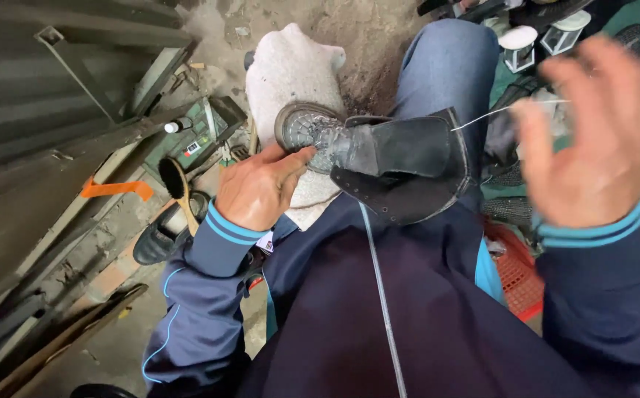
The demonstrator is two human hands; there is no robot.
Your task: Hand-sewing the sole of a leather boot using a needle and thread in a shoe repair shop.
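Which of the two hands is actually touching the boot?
The left hand: its fingers press on the black boot near the sole. The right hand is raised clear of it, open and blurred, pulling a thread.

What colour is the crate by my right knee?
The crate is red-orange plastic mesh, seen in the head view under the right hand.

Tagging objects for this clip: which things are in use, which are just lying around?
In use: boot, held by left hand; thread, pulled by right hand; white cloth under boot.
Lying about: brush, red basket, orange strap, lanterns.
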